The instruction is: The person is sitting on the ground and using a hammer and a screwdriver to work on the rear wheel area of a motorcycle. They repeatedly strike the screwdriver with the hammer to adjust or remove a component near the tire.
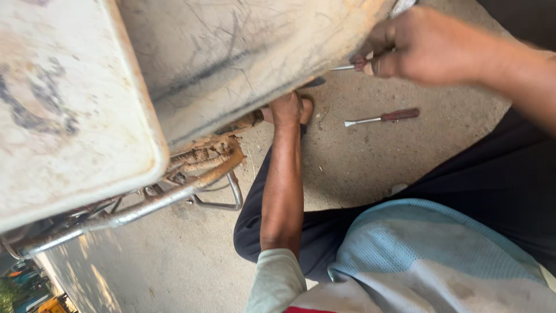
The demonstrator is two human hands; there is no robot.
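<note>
Item: screwdriver (347, 67), dark red handle, thin bright shaft. Held in the right hand (420, 43), fingers closed round the handle, tip laid against the lower edge of the white panel (243, 52). Judged step: working a fastener at that edge; the fastener itself is hidden. Next move would seem to call for a steady tip and a firm turn, with the panel braced from below.

Left hand (285, 109): reaches up under the panel, fingers out of sight behind it; whether it grips anything cannot be told.

White panel: scuffed, dirty, black-streaked, tilted overhead.

Metal frame (174, 194): rusty tubing beneath the panel, with a bent wire loop hanging off it.

Second screwdriver (382, 117): same red handle, lying loose on the floor, near the left hand, apart from both.

Floor (174, 261): bare concrete, dusty and stained. Person crouches over it, dark trousers, pale blue shirt. Daylight and greenery at the lower left corner.
</note>
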